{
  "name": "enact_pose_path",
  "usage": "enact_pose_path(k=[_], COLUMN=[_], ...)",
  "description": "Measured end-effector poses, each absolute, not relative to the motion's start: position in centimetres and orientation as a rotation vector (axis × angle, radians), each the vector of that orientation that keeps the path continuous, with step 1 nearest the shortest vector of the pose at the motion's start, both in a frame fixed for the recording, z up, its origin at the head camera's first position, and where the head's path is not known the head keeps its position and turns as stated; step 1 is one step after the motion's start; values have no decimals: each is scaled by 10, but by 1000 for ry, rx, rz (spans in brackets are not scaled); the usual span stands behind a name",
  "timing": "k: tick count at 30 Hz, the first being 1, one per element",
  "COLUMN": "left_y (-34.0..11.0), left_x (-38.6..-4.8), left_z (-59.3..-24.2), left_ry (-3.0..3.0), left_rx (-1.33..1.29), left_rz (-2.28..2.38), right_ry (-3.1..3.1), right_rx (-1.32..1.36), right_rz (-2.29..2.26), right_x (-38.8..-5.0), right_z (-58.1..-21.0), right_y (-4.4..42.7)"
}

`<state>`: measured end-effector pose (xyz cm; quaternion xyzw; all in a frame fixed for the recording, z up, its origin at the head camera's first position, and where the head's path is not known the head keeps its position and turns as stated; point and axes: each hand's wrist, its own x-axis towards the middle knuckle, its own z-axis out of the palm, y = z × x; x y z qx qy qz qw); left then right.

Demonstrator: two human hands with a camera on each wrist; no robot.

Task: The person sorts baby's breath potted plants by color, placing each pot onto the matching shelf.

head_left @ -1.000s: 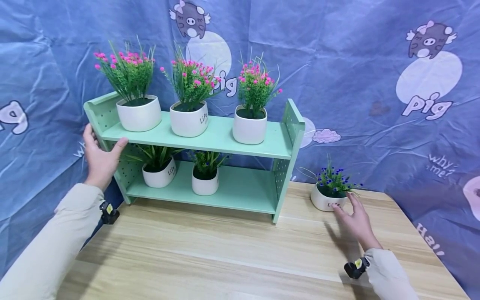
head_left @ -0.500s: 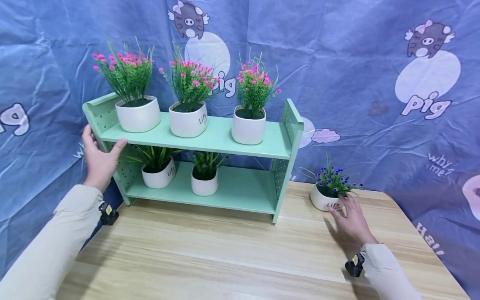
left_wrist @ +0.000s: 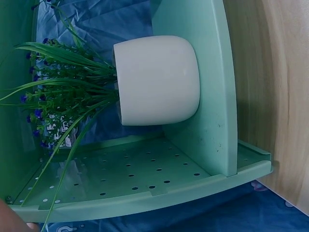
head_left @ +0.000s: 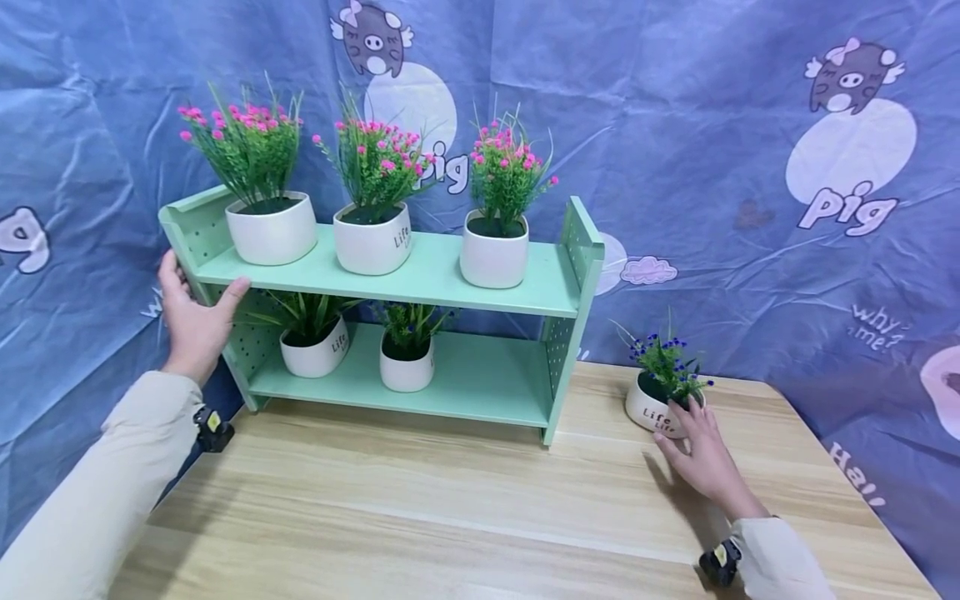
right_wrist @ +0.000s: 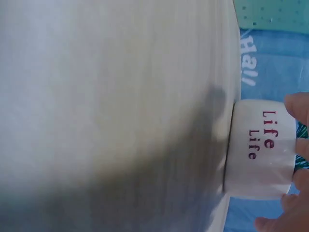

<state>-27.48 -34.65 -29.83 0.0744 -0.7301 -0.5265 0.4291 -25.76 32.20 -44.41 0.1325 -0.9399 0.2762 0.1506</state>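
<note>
My left hand grips the left side panel of the mint-green two-tier shelf, fingers outside and thumb at the front. In the left wrist view only a bit of that hand shows at the lower-left corner, beside the perforated panel. On the table to the shelf's right is a white pot of blue flowers, lettered "Life". My right hand holds this pot by its rim, thumb at the front and fingers at the plant. In the right wrist view the lettered pot appears sideways, with the fingertips along its rim.
On the upper tier stand three white pots with pink flowers, at left, middle and right. The lower tier bears a grassy pot and a blue-flowered pot. A blue patterned cloth hangs behind the wooden table.
My right hand has closed in on the loose pot's rim. That pot has turned, its lettering now fuller in view, and shifted slightly toward me. My left hand stays on the shelf.
</note>
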Motion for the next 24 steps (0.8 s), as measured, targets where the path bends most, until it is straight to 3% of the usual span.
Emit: enact_pose_path(k=[13,24], left_y=[-347,-345], left_x=[-276,-274], left_z=[-299,-298], left_ry=[-1818,-1815], left_rx=[183,176], left_rz=[-1319,-1322], right_ry=[-2786,-2676], right_rx=[403,185], right_rz=[797,972], right_x=[-223,-232], right_z=[-431,-432], right_y=[282,305])
